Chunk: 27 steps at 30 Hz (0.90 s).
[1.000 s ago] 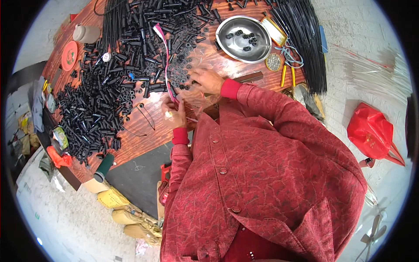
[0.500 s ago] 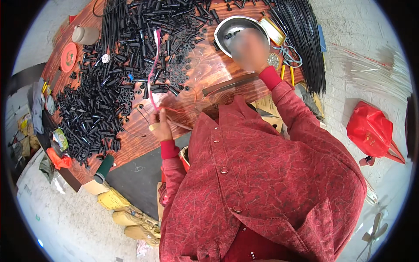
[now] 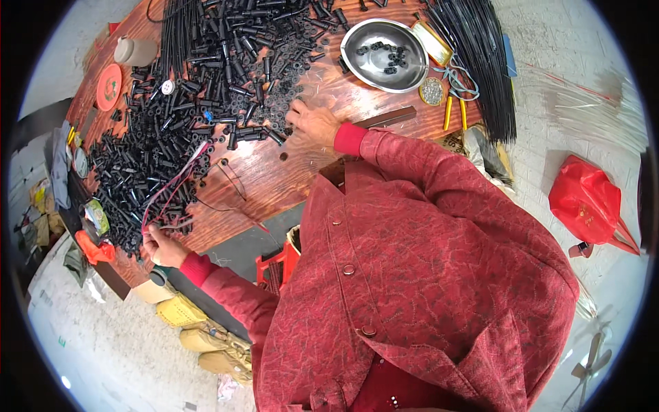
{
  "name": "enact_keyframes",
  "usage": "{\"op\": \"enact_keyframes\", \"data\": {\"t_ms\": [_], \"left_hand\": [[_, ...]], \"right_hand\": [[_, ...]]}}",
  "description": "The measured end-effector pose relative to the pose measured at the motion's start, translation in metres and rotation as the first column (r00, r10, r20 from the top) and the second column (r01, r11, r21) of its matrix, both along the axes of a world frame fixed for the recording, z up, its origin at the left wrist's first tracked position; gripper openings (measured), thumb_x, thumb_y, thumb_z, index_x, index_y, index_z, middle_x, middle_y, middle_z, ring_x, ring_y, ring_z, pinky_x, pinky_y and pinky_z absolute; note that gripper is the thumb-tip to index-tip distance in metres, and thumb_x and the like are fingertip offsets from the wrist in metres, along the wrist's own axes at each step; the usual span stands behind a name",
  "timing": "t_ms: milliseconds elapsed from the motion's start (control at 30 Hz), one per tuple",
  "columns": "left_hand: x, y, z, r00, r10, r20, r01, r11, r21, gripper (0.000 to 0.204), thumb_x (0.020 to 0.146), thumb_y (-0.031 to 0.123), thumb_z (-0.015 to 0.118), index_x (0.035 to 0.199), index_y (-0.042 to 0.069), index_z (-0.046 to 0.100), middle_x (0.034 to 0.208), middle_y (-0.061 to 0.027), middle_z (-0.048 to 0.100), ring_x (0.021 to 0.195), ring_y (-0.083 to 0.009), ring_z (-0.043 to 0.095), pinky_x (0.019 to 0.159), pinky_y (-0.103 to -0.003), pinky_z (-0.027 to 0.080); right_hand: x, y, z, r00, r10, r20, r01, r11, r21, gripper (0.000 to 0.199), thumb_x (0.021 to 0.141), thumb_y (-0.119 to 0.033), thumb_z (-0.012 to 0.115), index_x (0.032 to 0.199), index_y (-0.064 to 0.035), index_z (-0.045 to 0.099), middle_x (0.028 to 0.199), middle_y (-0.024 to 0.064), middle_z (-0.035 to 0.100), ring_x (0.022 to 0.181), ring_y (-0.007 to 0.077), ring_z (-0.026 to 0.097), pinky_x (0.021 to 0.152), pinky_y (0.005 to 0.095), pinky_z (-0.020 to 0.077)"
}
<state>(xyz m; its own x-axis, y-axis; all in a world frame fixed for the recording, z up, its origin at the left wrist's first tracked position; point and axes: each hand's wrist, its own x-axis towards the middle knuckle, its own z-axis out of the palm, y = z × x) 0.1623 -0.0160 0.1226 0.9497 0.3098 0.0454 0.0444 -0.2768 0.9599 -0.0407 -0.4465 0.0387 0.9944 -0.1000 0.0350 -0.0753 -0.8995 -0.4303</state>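
Hands spread wide over a wooden surface littered with small black parts

The surface is running from about 7 o'clock up to 1 o'clock, and the heap of black parts is lying across its far half, thickest toward 10 and 11 o'clock. The left hand is sitting at the near-left edge, closed on the end of a thin pink-red wire whose long axis is running up toward 1 o'clock into the heap. The right hand is lying palm-down with fingers spread at the heap's near rim, touching loose pieces, gripping nothing that can be made out; it is the nearer hand to the steel bowl, which is sitting at its 1 o'clock.
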Motion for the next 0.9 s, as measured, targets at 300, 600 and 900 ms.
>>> {"op": "enact_keyframes", "data": {"t_ms": [300,600,900], "left_hand": [[-0.073,-0.062,-0.072,0.986,-0.144,0.085,0.073,0.826,0.558,0.035,0.088,0.01,0.072,0.12,-0.001,0.066,0.103,-0.0131,0.067,0.078,-0.0175,0.061,0.062,-0.03,0.051],[-0.172,-0.207,-0.103,0.623,-0.737,-0.262,0.771,0.522,0.366,0.033,0.087,0.007,0.072,0.12,0.009,0.065,0.103,-0.0132,0.064,0.093,-0.0292,0.064,0.078,-0.04,0.054],[-0.17,-0.222,-0.109,0.596,-0.67,-0.443,0.787,0.596,0.159,0.023,0.086,0.016,0.079,0.105,0.008,0.068,0.088,-0.0063,0.064,0.076,-0.018,0.062,0.072,-0.032,0.052]], "right_hand": [[0.006,-0.006,0.003,0.981,0.005,-0.196,0.003,0.999,0.04,0.021,0.091,-0.021,0.064,0.11,-0.0152,0.057,0.114,0.0131,0.055,0.09,0.0369,0.067,0.071,0.049,0.0564],[-0.036,-0.071,0.054,0.938,-0.291,0.189,0.221,0.921,0.32,0.022,0.084,-0.018,0.074,0.101,-0.0089,0.065,0.097,0.0125,0.064,0.088,0.0317,0.068,0.074,0.0463,0.0551],[-0.047,-0.115,0.062,0.867,-0.42,0.268,0.414,0.907,0.08,0.019,0.086,-0.021,0.074,0.104,-0.016,0.068,0.101,0.0102,0.062,0.089,0.0323,0.066,0.072,0.0449,0.0554]]}}
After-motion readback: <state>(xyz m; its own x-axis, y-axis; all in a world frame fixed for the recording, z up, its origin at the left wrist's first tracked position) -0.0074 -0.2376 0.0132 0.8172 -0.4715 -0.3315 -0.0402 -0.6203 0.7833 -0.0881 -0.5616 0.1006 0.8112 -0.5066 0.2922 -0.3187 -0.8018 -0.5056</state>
